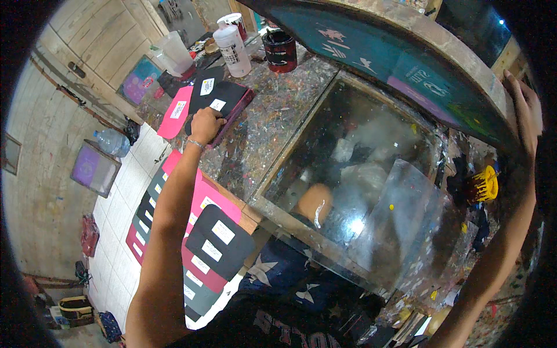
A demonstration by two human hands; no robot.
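At the left of the worktable, my left hand [206,125] is closed with curled fingers at the near edge of a black flat piece [230,95] with white labels. That piece lies on a stack with a dark pink edge. Beside it is a bright pink labelled piece [174,113]. My right hand [524,107] grips the outer edge of a raised screen-printing frame [400,29], its thumb side partly hidden. The tilted frame carries a teal mesh with pale designs. Below it, a glass panel [360,174] in a wooden surround has a clear sheet [400,214] on it.
A white bottle [232,49], a dark ink tub [279,51] and a translucent jug [173,55] stand at the back. Several labelled black, pink and grey pieces [217,246] lie in rows at lower left. A yellow-rimmed container [483,184] sits at right.
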